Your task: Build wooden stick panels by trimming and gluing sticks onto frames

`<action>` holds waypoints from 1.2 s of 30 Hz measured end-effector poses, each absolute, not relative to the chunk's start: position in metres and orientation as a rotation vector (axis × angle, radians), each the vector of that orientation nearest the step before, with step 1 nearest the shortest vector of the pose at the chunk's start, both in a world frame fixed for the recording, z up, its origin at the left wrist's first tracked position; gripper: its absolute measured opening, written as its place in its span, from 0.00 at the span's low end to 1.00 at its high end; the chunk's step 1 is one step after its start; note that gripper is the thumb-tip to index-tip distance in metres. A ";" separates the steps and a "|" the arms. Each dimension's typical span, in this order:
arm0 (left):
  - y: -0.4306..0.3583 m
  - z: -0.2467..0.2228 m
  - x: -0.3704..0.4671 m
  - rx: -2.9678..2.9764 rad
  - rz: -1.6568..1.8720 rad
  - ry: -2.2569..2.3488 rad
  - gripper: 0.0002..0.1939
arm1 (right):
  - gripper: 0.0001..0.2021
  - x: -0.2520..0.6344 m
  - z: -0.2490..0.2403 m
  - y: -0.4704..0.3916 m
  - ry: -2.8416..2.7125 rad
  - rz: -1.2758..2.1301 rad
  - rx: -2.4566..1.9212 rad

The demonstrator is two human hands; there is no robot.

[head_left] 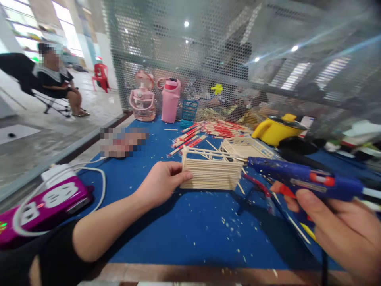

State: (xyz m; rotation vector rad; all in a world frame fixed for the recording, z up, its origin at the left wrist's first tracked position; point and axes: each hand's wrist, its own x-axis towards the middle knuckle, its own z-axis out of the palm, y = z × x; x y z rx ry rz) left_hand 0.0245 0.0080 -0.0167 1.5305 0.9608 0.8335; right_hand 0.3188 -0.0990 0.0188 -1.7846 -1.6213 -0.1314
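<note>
We see the left hand (162, 182) grasping the box (211, 174) by its left end, thumb across the front slats and fingers behind; the right hand (336, 222) is wrapped around the grip of the gun (297, 174), whose nozzle (241, 159) points at the box's upper right corner — whether it touches, we cannot tell. The box is at the middle of the view, over the mat (190, 242); whether its lower edge rests there is unclear. Built of thin wooden sticks, it should be very light, dry to the touch and hardly slippery. We judge the slatted face fairly stiff, since its sticks lie close together, whereas the open top rails look fragile — a hard squeeze there might crack a stick or break a joint. The best hold is therefore a gentle pinch on the slats at the end away from the nozzle, which may be hot. The gun seems rigid and heavier, best held by its grip. Behind the box lie a stick tray (247, 149) and red-marked packets (190, 139); beyond, to the right, stands a yellow pot (276, 131).
</note>
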 end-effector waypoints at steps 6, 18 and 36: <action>0.007 -0.014 0.025 1.595 0.778 1.089 0.20 | 0.17 0.333 0.011 -0.112 -1.666 -0.094 -1.751; 0.006 -0.012 0.026 1.635 0.762 1.201 0.17 | 0.17 0.324 0.005 -0.098 -1.882 -0.362 -1.642; 0.005 -0.009 0.028 1.596 0.778 1.179 0.14 | 0.15 0.323 0.007 -0.096 -1.864 -0.349 -1.629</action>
